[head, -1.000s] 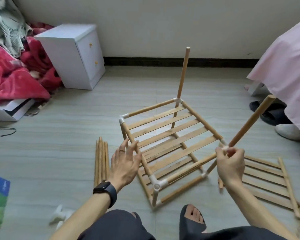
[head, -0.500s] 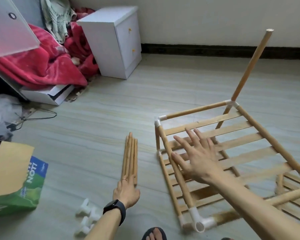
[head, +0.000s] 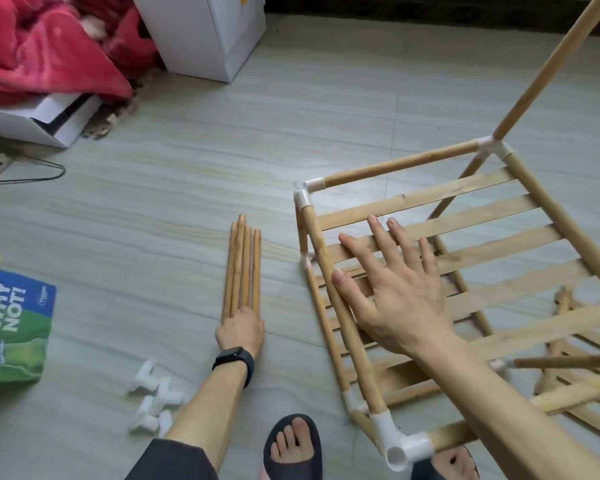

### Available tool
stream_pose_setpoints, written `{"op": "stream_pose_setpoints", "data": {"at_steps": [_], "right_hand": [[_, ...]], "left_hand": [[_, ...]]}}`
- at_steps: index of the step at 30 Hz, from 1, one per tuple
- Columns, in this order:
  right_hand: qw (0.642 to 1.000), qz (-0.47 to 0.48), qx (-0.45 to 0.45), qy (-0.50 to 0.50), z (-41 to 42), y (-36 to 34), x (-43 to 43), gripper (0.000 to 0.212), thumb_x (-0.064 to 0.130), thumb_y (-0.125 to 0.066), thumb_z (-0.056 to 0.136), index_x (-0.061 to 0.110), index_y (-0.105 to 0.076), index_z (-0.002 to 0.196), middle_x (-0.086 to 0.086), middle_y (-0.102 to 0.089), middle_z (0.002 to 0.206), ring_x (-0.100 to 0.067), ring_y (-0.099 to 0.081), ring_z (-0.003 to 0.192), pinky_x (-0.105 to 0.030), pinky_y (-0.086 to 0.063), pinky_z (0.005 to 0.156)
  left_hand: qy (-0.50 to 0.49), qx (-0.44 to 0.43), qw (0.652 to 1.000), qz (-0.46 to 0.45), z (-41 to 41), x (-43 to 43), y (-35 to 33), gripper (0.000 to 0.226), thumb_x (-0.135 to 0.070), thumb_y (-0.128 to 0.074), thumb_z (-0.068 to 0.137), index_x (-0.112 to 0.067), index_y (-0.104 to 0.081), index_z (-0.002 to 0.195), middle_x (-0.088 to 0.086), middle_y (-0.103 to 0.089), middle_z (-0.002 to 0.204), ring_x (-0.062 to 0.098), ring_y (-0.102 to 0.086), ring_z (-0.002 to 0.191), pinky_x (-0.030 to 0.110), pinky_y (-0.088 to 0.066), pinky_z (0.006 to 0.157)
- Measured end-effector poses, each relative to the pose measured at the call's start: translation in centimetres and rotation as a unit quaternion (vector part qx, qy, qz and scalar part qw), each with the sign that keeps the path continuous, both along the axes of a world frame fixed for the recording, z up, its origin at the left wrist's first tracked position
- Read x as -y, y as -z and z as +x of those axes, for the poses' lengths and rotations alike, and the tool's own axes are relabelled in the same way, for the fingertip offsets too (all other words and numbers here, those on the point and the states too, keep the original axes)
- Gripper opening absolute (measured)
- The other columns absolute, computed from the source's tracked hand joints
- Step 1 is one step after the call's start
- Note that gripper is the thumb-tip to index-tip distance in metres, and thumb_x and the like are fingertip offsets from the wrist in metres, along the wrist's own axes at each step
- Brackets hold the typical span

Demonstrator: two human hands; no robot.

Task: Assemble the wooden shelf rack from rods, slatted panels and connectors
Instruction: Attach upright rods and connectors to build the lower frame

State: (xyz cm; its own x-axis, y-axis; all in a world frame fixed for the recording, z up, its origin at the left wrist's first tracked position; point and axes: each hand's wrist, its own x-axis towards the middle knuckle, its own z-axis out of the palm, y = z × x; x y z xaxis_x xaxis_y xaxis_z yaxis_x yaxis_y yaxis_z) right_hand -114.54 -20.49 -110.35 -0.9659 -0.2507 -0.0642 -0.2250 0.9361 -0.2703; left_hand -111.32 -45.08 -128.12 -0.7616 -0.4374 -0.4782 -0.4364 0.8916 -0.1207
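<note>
Probably light and stiff, the bundle of loose pale wooden rods [head: 243, 268] lies on the floor beside the half-built slatted wooden rack [head: 465, 187]. The left hand [head: 239, 329] curls its fingers over the rods' near ends, a sound hold for slim, smooth sticks, while the right hand [head: 392, 289] spreads open-fingered over the rack's slats.

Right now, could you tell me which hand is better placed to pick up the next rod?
Left, probably. The left hand lies on the near ends of the loose rods, while the right hand is spread flat over the rack, farther from them.
</note>
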Motion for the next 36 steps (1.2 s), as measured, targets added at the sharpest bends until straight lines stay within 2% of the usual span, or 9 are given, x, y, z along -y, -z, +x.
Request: {"op": "stream_pose_setpoints", "data": {"at_steps": [6, 10, 13, 15, 19, 22, 25, 28, 36], "right_hand": [[1.0, 0.021, 0.011, -0.002, 0.1, -0.4, 0.0, 0.073, 0.08, -0.002, 0.088, 0.054, -0.018, 0.155, 0.01, 0.0, 0.171, -0.013, 0.01, 0.156, -0.046, 0.007, 0.125], [0.999, 0.032, 0.023, -0.003, 0.1, -0.7, -0.1, 0.077, 0.082, 0.004, 0.086, 0.054, -0.015, 0.156, 0.011, 0.001, 0.171, -0.012, 0.012, 0.156, -0.047, 0.007, 0.125], [0.999, 0.036, 0.029, -0.007, 0.1, -1.1, 0.0, 0.077, 0.082, 0.004, 0.085, 0.055, -0.014, 0.155, 0.011, 0.003, 0.171, -0.013, 0.013, 0.156, -0.049, 0.006, 0.126], [0.998, 0.03, 0.045, -0.014, 0.0, -1.7, -0.1, 0.079, 0.083, 0.001, 0.084, 0.053, -0.016, 0.156, 0.011, 0.003, 0.171, -0.014, 0.013, 0.156, -0.051, 0.005, 0.126], [0.992, -0.026, 0.12, -0.023, -0.4, -5.0, 0.3, 0.097, 0.095, -0.022, 0.077, 0.041, -0.033, 0.156, 0.002, -0.019, 0.169, -0.022, -0.007, 0.157, -0.052, -0.011, 0.123], [0.922, -0.352, 0.151, 0.063, -0.2, -9.1, 0.9, 0.109, 0.101, -0.051, 0.057, 0.022, -0.061, 0.131, -0.001, -0.07, 0.115, -0.017, -0.066, 0.106, -0.039, -0.053, 0.092], [0.853, -0.507, 0.101, 0.08, 0.1, -12.0, 0.2, 0.063, 0.071, -0.067, 0.081, 0.008, -0.071, 0.09, 0.005, -0.05, 0.058, -0.012, -0.048, 0.051, -0.025, -0.041, 0.047], [0.876, -0.478, 0.032, 0.052, 0.4, -13.7, -0.9, 0.039, 0.041, -0.063, 0.099, 0.01, -0.072, 0.078, -0.002, -0.053, 0.05, -0.015, -0.048, 0.043, -0.026, -0.04, 0.043], [0.899, -0.424, -0.057, 0.097, -2.8, -15.1, -2.9, 0.031, 0.045, -0.06, 0.1, 0.017, -0.073, 0.093, -0.004, -0.07, 0.062, -0.021, -0.066, 0.048, -0.03, -0.053, 0.048]], "left_hand": [[-0.079, 0.029, 0.985, 0.148, 0.9, 0.7, -2.8, 0.044, -0.056, -0.05, 0.088, -0.018, -0.07, 0.097, 0.004, -0.07, 0.099, 0.024, -0.061, 0.081, 0.03, -0.045, 0.064], [-0.26, -0.108, 0.83, 0.481, 1.6, 0.8, -7.7, 0.039, -0.051, -0.057, 0.071, -0.012, -0.061, 0.066, -0.003, -0.055, 0.056, 0.016, -0.046, 0.051, 0.028, -0.04, 0.051], [-0.315, -0.194, 0.737, 0.565, 1.5, 0.7, -12.7, 0.032, -0.036, -0.057, 0.088, -0.011, -0.06, 0.069, 0.0, -0.054, 0.057, 0.013, -0.045, 0.045, 0.025, -0.035, 0.047], [-0.235, -0.246, 0.768, 0.542, 1.6, 0.5, -16.1, 0.033, -0.031, -0.052, 0.098, -0.011, -0.063, 0.075, 0.002, -0.059, 0.065, 0.016, -0.055, 0.054, 0.028, -0.045, 0.051], [0.036, -0.317, 0.867, 0.384, 2.6, -0.7, -21.9, 0.03, -0.042, -0.048, 0.099, -0.019, -0.059, 0.085, 0.004, -0.069, 0.088, 0.035, -0.06, 0.109, 0.049, -0.048, 0.101], [0.221, -0.324, 0.881, 0.266, 3.1, -1.9, -24.5, 0.019, -0.043, -0.048, 0.096, -0.027, -0.047, 0.087, -0.009, -0.056, 0.071, 0.021, -0.058, 0.076, 0.043, -0.054, 0.077], [0.332, -0.33, 0.861, 0.199, 2.9, -3.5, -26.0, 0.016, -0.043, -0.046, 0.099, -0.028, -0.046, 0.093, -0.01, -0.05, 0.072, 0.019, -0.056, 0.07, 0.038, -0.049, 0.064], [0.276, -0.348, 0.87, 0.214, 1.3, -5.0, -26.0, 0.022, -0.046, -0.046, 0.1, -0.027, -0.051, 0.109, -0.008, -0.061, 0.099, 0.018, -0.059, 0.092, 0.039, -0.05, 0.076], [-0.144, -0.227, 0.876, 0.4, -5.7, -11.1, -23.4, 0.061, -0.033, -0.034, 0.104, -0.006, -0.009, 0.152, 0.023, -0.041, 0.146, 0.04, -0.05, 0.128, 0.044, -0.042, 0.105]]}}
